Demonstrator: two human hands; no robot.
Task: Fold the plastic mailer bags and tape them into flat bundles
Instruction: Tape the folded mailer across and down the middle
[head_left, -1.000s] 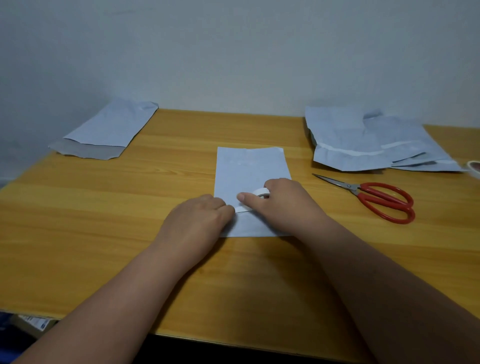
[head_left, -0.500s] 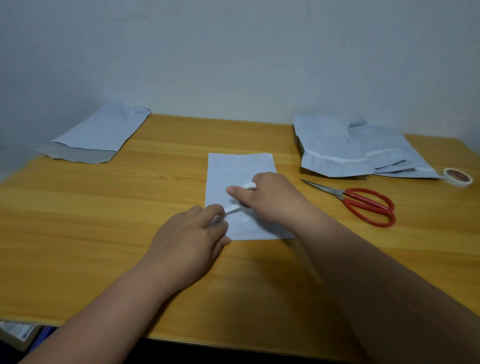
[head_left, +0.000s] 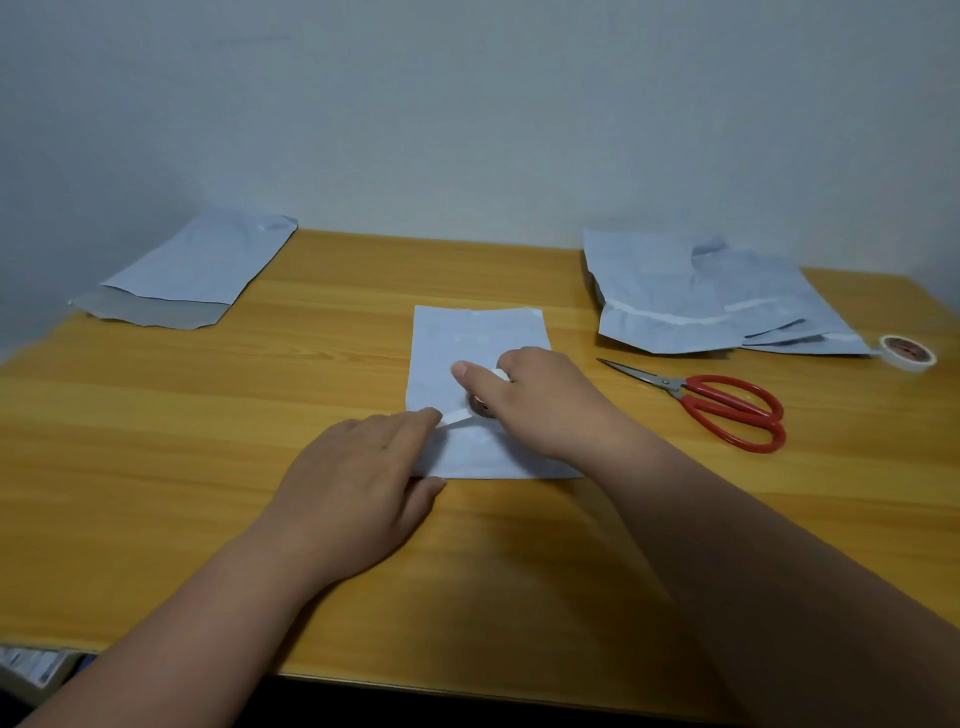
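Observation:
A folded pale blue mailer bag (head_left: 475, 335) lies flat in the middle of the wooden table (head_left: 208, 441). My right hand (head_left: 540, 400) grips a small white tape roll (head_left: 480, 402) on top of the bag. A strip of white tape (head_left: 457, 417) runs from the roll to the left. My left hand (head_left: 363, 473) holds the strip's free end down at the bag's left edge, fingers laid flat.
Red-handled scissors (head_left: 722, 408) lie to the right of the bag. A pile of unfolded mailer bags (head_left: 691, 299) sits at the back right, with a second tape roll (head_left: 906, 352) beside it. A flat mailer bag (head_left: 192, 273) lies at the back left.
My right hand has drawn the tape roll up and away from my left hand, so a longer strip of tape shows between them. The view has shifted a little.

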